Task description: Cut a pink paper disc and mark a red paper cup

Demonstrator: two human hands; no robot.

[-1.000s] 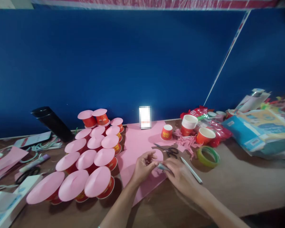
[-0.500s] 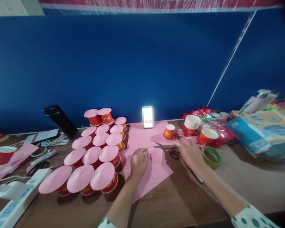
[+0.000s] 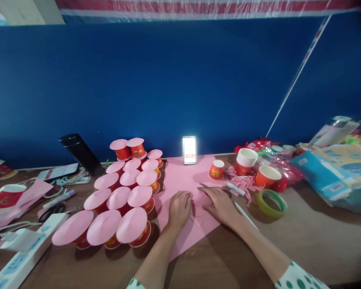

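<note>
On the pink paper sheet (image 3: 183,243), my left hand (image 3: 179,208) is closed, its thumb and fingers at the left edge of a round pink paper piece (image 3: 199,200). My right hand (image 3: 222,205) lies at the right side of that piece, palm down, fingers stretched out. A pair of scissors (image 3: 205,185) is largely covered by my right hand. Just beyond its knuckles is a white glue stick (image 3: 236,188), and a thin white stick (image 3: 246,215) lies beside the wrist. An upside-down red paper cup (image 3: 216,170) stands farther back.
Left of the paper stand several red cups topped with pink paper cones (image 3: 131,224). A tape roll (image 3: 271,203), pink paper shreds (image 3: 249,185), stacked cups (image 3: 246,161) and a blue package (image 3: 321,168) are at right. A power strip (image 3: 30,249) and black bottle (image 3: 81,154) are at left.
My right hand has moved left, from the glue stick and paper shreds to the round pink piece. My left hand stays at that piece's left edge. The view has shifted slightly.
</note>
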